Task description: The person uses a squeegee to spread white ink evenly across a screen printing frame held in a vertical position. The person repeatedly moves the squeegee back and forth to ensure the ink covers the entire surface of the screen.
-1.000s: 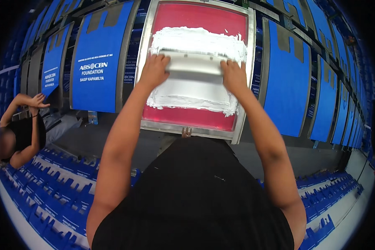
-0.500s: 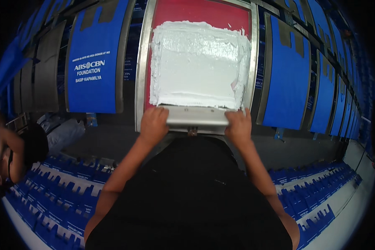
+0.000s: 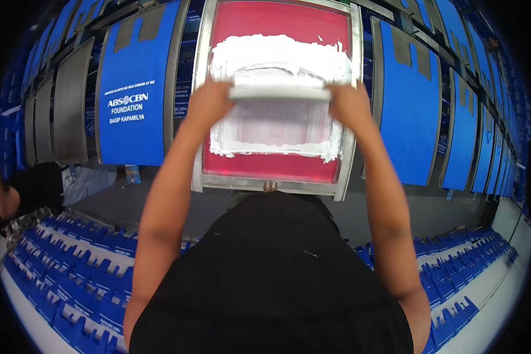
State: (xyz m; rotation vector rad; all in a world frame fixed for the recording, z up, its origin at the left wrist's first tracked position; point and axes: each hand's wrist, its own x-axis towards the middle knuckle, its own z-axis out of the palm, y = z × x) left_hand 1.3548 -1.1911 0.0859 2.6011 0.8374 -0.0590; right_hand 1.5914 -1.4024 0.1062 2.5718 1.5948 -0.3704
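Note:
My left hand [image 3: 211, 101] and my right hand [image 3: 349, 105] are closed round the two ends of a squeegee [image 3: 280, 92], slightly blurred. It lies across a printing screen with a metal frame [image 3: 346, 159] and red mesh [image 3: 265, 167]. Thick white ink [image 3: 259, 48] is heaped beyond the blade. On the near side, the scraped stencil area [image 3: 277, 127] looks pale and see-through, with faint lettering, and ragged ink is left along its borders. The blade's lower edge is hidden under the handle.
Boards draped with printed blue fabric panels stand in rows left [image 3: 133, 94] and right [image 3: 408, 106] of the frame. Several blue cut pieces [image 3: 82, 271] lie in rows on white surfaces behind me. At the far left, another person's arm [image 3: 1, 197] shows beside a dark garment.
Both hands have moved the squeegee from the screen's near end to about its middle. Ink that covered the near half is scraped away, uncovering the stencil.

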